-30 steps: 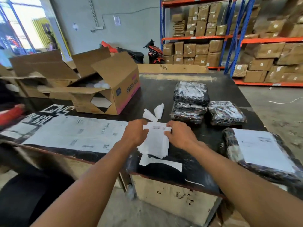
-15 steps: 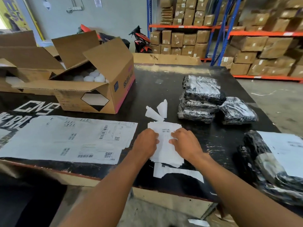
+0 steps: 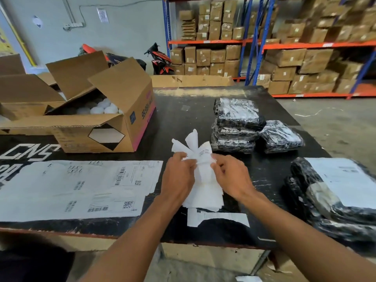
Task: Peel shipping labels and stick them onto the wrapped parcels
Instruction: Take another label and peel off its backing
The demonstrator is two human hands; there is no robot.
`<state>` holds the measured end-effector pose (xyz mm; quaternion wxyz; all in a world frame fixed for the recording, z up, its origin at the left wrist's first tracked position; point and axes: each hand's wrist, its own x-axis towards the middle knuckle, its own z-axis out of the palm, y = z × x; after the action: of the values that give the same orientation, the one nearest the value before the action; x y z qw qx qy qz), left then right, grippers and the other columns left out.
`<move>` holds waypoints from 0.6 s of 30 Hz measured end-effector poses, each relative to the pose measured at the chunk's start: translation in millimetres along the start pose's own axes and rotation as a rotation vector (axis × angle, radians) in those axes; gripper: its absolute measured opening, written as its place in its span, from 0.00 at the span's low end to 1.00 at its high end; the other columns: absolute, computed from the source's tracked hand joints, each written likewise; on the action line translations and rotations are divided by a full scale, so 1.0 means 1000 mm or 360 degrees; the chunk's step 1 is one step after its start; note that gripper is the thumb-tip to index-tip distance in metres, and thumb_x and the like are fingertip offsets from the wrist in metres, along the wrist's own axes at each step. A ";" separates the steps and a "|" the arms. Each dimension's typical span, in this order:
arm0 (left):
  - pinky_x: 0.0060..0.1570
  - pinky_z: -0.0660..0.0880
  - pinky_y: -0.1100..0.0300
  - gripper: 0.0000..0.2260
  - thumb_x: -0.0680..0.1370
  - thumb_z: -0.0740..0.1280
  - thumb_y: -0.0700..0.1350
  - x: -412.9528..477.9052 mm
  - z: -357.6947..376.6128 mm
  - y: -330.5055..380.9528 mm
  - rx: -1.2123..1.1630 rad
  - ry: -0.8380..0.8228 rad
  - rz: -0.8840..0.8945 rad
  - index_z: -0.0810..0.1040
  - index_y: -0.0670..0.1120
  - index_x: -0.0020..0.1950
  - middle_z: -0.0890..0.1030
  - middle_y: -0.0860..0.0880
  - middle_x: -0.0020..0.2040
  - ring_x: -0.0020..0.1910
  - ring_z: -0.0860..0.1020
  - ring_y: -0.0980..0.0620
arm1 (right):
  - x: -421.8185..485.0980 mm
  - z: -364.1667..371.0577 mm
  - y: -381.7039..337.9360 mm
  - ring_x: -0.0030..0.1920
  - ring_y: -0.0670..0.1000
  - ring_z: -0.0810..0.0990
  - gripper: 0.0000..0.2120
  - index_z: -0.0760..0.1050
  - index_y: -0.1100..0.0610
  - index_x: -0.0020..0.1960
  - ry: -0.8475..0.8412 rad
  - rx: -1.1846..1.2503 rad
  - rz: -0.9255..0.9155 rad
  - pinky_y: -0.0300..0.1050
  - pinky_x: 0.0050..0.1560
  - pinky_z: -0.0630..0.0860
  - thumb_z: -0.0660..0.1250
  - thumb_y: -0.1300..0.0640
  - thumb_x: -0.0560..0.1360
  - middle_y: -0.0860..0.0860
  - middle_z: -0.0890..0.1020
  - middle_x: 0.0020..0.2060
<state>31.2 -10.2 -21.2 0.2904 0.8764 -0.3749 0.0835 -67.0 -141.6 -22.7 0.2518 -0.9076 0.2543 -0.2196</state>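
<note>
My left hand [image 3: 179, 178] and right hand [image 3: 232, 178] cover the sides of the label stack [image 3: 206, 186], so I cannot tell how many sheets my fingers pinch. Its print is too blurred to read. The labelled parcel [image 3: 325, 202] on my right runs out of view, as does the label sheet [image 3: 71, 190] on my left.

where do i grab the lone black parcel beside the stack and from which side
Take the lone parcel by its right edge, coming from above and the right. It lies on the table with its left side seemingly against the stack, so the right and near edges are the free ones. The right hand, nearer it, now pinches the labels.
</note>
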 end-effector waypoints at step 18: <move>0.52 0.81 0.46 0.06 0.76 0.71 0.37 0.044 -0.026 0.160 -0.1644 -0.0126 -0.0468 0.81 0.48 0.48 0.85 0.51 0.43 0.46 0.84 0.49 | 0.011 -0.170 0.045 0.44 0.55 0.85 0.03 0.83 0.56 0.46 0.0139 0.1503 0.0358 0.51 0.44 0.81 0.71 0.57 0.75 0.54 0.87 0.45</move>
<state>-48.7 -110.1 87.6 0.6780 0.6652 -0.2511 -0.1864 -163.9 -239.6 86.9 0.6475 -0.6509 0.2337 -0.3202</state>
